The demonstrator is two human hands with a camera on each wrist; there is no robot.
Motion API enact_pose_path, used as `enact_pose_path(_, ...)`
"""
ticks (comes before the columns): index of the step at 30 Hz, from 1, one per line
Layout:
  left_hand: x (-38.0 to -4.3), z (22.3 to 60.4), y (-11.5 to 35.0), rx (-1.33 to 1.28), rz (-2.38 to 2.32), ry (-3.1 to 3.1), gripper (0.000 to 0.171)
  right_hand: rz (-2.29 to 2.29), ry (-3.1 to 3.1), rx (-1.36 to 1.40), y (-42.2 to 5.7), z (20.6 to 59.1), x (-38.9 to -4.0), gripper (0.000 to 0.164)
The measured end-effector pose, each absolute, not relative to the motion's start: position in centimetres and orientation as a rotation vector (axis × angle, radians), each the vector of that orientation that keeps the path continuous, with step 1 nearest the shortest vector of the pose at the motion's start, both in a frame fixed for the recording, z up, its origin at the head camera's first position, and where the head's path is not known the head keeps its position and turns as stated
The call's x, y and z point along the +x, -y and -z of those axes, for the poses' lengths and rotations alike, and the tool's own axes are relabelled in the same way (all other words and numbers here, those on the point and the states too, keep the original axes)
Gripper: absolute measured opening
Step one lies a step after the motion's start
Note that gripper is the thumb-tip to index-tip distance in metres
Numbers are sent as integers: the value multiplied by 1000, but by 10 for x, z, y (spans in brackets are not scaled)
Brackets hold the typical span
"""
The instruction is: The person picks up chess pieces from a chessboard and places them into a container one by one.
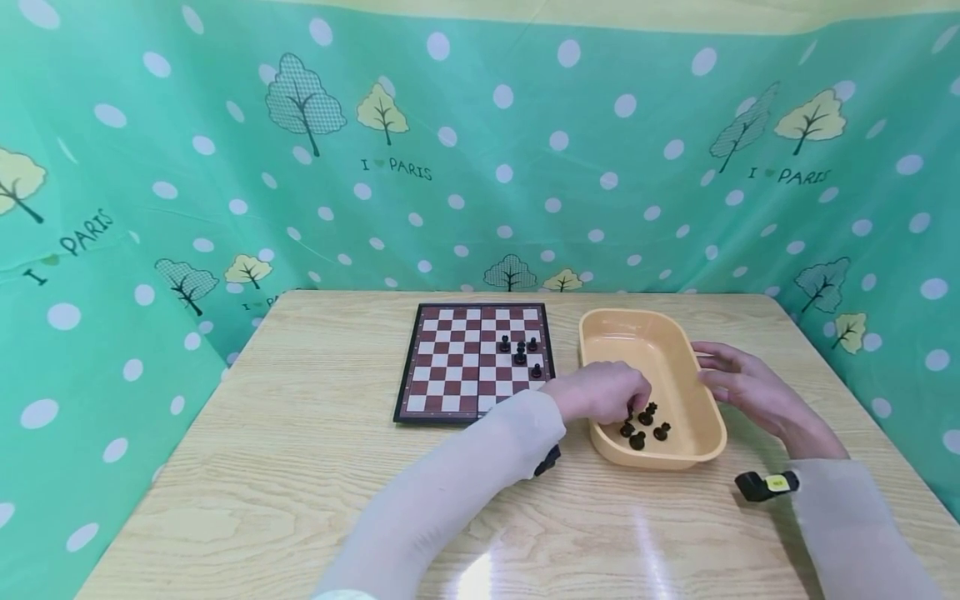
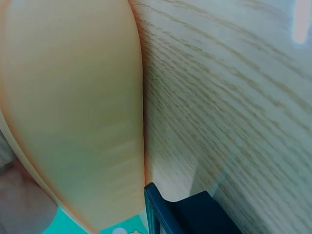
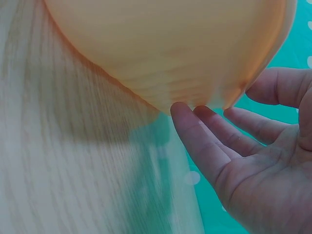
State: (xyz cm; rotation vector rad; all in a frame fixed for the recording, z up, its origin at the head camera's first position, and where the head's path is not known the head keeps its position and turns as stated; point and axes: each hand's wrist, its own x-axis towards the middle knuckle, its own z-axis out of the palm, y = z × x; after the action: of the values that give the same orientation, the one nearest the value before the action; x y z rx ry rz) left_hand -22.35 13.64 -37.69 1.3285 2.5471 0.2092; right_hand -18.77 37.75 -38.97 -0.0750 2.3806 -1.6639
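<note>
Left hand [image 1: 611, 392]: fingers curled over pieces [image 1: 637, 441], grip unclear | Right hand [image 1: 750, 392]: fingers loosely extended, touched tray [image 1: 675, 358] at right | Table [image 1: 262, 467] was wooden; green cloth [image 1: 465, 108] hung far

Several black chess pieces [image 1: 646, 415] sit inside a peach tub [image 1: 684, 375].

The tray [image 1: 675, 379] has room over its far end; the left hand [image 1: 611, 392] blocks the left rim.

Bright head view; white glare (two patches) on the tabletop [image 1: 562, 542].
</note>
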Motion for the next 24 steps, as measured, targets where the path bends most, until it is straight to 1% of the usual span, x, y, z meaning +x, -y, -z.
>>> enact_pose_path(13, -222, 377, -137, 1330, -165, -2542, 27, 1642, -2386, -59, -379, 392, -190, 65)
enact_pose_path(24, -225, 377, -134, 1365, -237, -2528, 30, 1633, -2391, -36, -379, 391, -190, 66)
